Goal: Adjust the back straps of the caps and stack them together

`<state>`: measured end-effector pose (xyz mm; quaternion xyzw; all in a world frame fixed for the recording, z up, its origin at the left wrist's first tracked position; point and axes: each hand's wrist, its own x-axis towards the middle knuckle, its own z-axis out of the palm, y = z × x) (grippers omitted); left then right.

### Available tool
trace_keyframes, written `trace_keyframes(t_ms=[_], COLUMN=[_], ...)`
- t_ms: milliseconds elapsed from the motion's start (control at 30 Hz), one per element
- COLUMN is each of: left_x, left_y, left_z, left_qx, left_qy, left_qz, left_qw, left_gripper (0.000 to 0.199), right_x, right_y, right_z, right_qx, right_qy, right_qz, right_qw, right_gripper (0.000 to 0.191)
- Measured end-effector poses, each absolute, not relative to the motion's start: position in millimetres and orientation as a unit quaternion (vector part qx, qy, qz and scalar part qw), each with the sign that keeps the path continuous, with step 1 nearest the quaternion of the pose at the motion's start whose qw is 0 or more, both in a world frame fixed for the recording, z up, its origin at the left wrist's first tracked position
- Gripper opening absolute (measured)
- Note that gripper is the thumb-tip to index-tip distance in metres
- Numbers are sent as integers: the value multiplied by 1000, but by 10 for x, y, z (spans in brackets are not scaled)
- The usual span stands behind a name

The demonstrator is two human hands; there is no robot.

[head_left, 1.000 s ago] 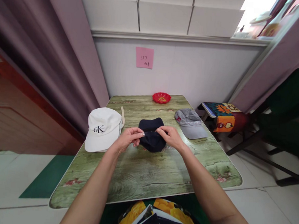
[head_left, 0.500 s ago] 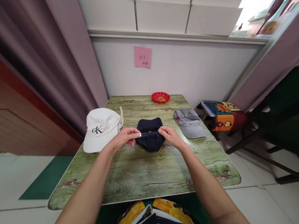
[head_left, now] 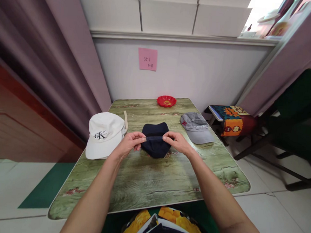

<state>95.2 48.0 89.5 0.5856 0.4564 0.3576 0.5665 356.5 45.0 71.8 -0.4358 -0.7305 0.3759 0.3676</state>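
Navy cap (head_left: 156,150) lies central on the tabletop (head_left: 140,189). At its nine o'clock sits a white cap (head_left: 105,134); the left hand (head_left: 129,143) pinches the band (head_left: 154,139), as does the right hand (head_left: 178,143); even, gentle tension should keep it level. Grey cap (head_left: 197,129): two o'clock.

My left hand (head_left: 129,143) and right hand (head_left: 178,142) pinch the rear edge of a dark navy cap (head_left: 156,149) at the middle of a green wood-patterned surface (head_left: 146,186). Left of it in my head view sits a white cap (head_left: 106,122) lettered "CK", its beige strap (head_left: 126,120) sticking up; a gray cap (head_left: 197,128) lies to the right. A red scalloped dish (head_left: 166,101) rests near the far edge, below a pink note (head_left: 147,59) on the white wall (head_left: 200,70).
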Motion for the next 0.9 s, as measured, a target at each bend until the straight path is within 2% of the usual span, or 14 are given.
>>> trace_keyframes(t_ms=[167, 300, 467, 700, 800, 900], left_x=[891, 882, 895, 884, 898, 934], left_y=[478, 489, 488, 498, 503, 480], left_z=[961, 1000, 950, 895, 924, 959], left_qx=[624, 659, 678, 710, 741, 776], left_qy=[452, 464, 454, 457, 461, 463], left_qz=[277, 226, 240, 253, 256, 290], left_qw=[574, 547, 526, 472, 416, 315], left_gripper=[32, 36, 36, 36, 36, 31], right_x=[3575, 3559, 3522, 3541, 3551, 3531], right_y=[485, 485, 480, 523, 492, 419], right_z=[700, 702, 642, 460, 491, 635], right_qx=[-444, -452, -485, -516, -526, -508], right_qy=[-738, -770, -792, -789, -781, -784], right_qz=[380, 294, 179, 138, 139, 172], right_qw=[336, 341, 324, 304, 306, 311], right_gripper=[34, 40, 49, 49, 49, 45])
